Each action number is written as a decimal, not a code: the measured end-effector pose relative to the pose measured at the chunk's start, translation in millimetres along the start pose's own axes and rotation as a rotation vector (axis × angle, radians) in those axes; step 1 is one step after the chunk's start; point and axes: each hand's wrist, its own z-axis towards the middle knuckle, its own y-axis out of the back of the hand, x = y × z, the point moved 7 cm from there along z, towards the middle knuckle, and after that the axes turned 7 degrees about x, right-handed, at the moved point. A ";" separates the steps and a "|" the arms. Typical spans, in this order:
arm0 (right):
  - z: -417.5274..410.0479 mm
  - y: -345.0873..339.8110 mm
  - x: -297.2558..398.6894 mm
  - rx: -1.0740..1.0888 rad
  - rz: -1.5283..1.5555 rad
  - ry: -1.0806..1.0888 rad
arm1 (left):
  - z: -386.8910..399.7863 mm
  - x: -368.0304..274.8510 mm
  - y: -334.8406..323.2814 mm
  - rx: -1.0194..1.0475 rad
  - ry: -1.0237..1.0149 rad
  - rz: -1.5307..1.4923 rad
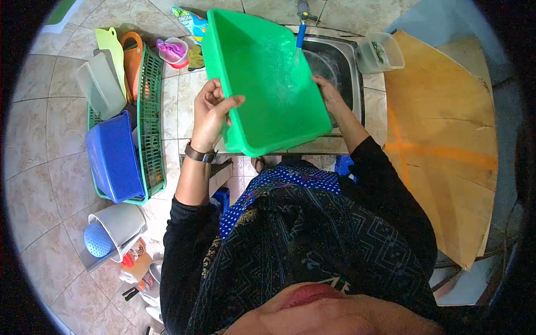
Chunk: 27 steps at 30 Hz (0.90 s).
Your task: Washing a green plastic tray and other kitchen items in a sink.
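Observation:
Both my hands hold a green plastic basin [268,92], tilted over the left part of a stainless steel sink [356,92]. My left hand [215,109] grips its left rim, thumb on the inside, a dark wristwatch on that wrist. My right hand [328,94] holds the right side; its fingers are partly hidden behind the basin. A tap with a blue hose end [300,35] reaches over the basin's far right edge, and water runs into the basin, splashing on its inner wall.
On the left, a green plastic basket [150,121] holds a blue basin [113,157], a clear container and cutting boards. Nearer stands a white bucket [123,226]. Behind are a small cup [178,50] and a detergent packet [190,23]. Right of the sink are a clear container [389,54] and a cardboard sheet [444,125].

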 end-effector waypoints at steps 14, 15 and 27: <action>61.5 -16.6 -9.3 0.017 0.005 -0.013 | 48.8 -57.9 -87.7 0.169 -0.050 0.266; 69.4 -21.5 -14.2 0.047 0.036 -0.071 | 49.0 -58.5 -94.3 0.192 -0.041 0.281; 18.4 -48.1 -15.0 0.199 -0.006 0.031 | 40.3 -47.4 -129.6 0.169 -0.252 0.625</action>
